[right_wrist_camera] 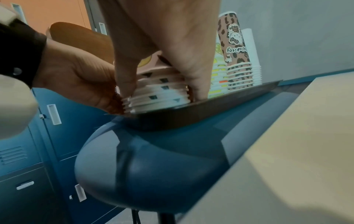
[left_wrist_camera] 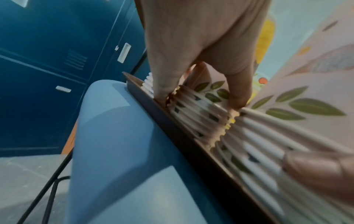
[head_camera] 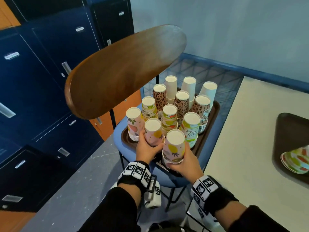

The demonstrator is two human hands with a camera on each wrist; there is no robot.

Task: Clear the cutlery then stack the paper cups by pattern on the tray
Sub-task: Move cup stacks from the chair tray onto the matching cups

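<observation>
On the brown tray (head_camera: 215, 111) atop a blue chair seat (head_camera: 120, 143), upside-down paper cup stacks stand grouped: plain white far, leopard-print next, one reading "hello kitty" (right_wrist_camera: 236, 50), then "HELLO SUMMER" stacks (head_camera: 190, 129), pink fruit-print nearest. The left hand (head_camera: 147, 149) grips one pink stack (head_camera: 153, 132); the right hand (head_camera: 185, 162) grips another (head_camera: 173, 148) at the near edge, seemingly resting on the tray. A second tray (head_camera: 291, 141) sits on the desk (head_camera: 247, 156), right.
</observation>
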